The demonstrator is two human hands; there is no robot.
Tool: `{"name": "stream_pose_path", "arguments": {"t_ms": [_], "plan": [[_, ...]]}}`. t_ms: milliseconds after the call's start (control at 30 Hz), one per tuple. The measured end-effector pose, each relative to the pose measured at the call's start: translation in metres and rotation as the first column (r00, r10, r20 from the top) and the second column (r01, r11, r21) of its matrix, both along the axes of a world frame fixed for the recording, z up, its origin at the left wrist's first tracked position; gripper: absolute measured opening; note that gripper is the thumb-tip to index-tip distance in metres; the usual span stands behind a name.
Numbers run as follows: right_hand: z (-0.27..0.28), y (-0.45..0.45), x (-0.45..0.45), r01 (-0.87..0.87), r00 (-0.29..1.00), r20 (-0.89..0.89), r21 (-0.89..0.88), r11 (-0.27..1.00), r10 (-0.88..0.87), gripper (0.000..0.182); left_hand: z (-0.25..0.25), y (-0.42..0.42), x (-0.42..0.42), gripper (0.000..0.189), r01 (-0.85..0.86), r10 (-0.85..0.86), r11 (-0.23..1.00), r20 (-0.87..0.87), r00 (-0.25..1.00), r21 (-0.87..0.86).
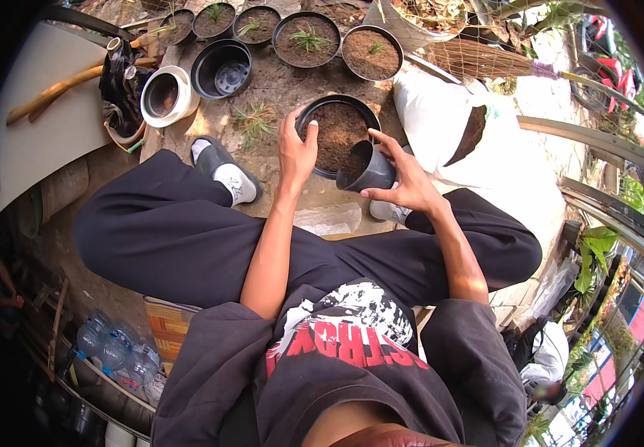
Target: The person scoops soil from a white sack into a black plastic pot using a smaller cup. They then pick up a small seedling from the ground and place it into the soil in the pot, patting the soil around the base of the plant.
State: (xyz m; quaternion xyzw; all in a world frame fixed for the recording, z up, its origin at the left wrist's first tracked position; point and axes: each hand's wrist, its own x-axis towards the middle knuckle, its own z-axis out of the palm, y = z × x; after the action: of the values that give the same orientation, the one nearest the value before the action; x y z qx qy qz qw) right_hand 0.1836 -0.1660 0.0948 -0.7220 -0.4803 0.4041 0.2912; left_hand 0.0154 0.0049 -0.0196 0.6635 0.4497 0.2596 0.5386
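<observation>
A round black plastic plant pot [376, 112] filled with brown soil stands on the ground between my feet. My left hand [297, 146] grips its left rim, thumb over the inside and fingers along the outer wall. In my right hand [411, 177] is a small black plastic pot [375, 171], tilted with its mouth to the left, over the large pot's near right rim. Dark soil [353, 163] shows inside the small pot. A loose grassy plant [255, 123] lies on the ground left of the large pot.
Several black pots with soil and small plants [307, 40] line the far side. Nearer stand a hollow black pot [221, 70] and a white bucket [188, 100]. A white sack [433, 112] of soil lies at right, below a stick broom [478, 58]. A person [545, 352] is at lower right.
</observation>
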Motion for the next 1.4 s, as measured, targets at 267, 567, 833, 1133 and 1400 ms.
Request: {"name": "stream_pose_path", "arguments": {"t_ms": [267, 567, 833, 1133, 1400], "plan": [[-0.012, -0.001, 0.013, 0.056, 0.986, 0.145, 0.166, 0.985, -0.081, 0.095, -0.002, 0.001, -0.001, 0.036, -0.008, 0.008, 0.999, -0.003, 1.000, 0.049], [-0.004, 0.002, 0.016, 0.181, 0.973, 0.117, 0.147, 0.972, -0.199, 0.103, 0.001, 0.000, -0.001, 0.036, -0.009, 0.009, 0.998, -0.004, 1.000, 0.058], [-0.004, 0.000, 0.014, 0.079, 0.993, -0.085, -0.080, 0.994, -0.086, 0.092, -0.002, 0.001, -0.002, 0.037, -0.007, 0.006, 0.997, 0.003, 1.000, 0.075], [-0.007, -0.011, 0.026, -0.034, 0.977, 0.211, 0.127, 0.991, 0.007, 0.112, -0.001, 0.000, 0.000, 0.037, -0.007, 0.007, 0.999, 0.001, 1.000, 0.047], [-0.004, -0.010, 0.026, 0.117, 0.978, 0.161, 0.116, 0.986, -0.135, 0.094, -0.001, -0.002, 0.002, 0.038, -0.003, 0.004, 0.997, -0.014, 1.000, 0.073]]}}
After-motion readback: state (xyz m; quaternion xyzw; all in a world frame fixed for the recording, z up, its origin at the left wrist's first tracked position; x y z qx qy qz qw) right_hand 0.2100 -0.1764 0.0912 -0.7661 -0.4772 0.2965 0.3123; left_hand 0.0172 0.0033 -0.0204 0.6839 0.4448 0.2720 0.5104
